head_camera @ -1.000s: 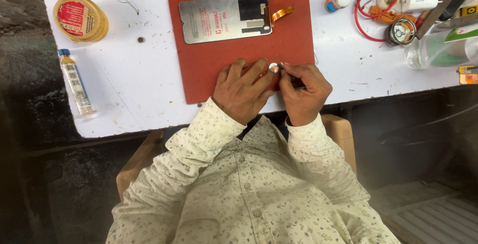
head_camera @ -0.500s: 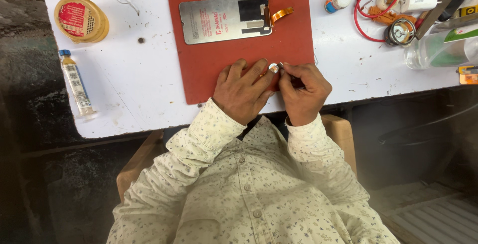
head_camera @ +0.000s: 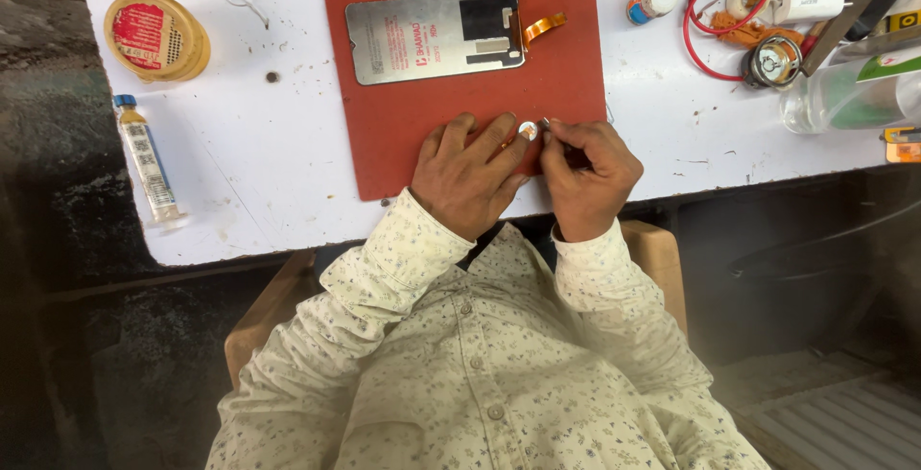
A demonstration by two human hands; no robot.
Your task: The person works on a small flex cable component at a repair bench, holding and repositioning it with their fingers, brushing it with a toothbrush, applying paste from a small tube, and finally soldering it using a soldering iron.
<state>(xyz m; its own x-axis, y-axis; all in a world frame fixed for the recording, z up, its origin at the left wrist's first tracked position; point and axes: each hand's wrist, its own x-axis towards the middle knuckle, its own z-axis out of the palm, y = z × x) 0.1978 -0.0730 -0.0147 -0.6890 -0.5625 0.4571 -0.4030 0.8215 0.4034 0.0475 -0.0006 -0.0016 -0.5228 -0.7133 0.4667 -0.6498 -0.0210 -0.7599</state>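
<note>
On the red rubber mat [head_camera: 403, 144], left hand [head_camera: 470, 177] pins a round metal disc [head_camera: 528, 129] — right hand [head_camera: 590, 177] pinches a thin tool.

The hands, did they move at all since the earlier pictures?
Nothing visibly changed. The left hand still presses a small round silvery part on the red mat, and the right hand still holds a thin tool at it. The phone panel and glue tube lie where they were.

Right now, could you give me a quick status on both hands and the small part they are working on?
Left hand pins small round silvery part on red mat. Right hand holds thin tool at part. Phone screen panel lies apart, above.
</note>
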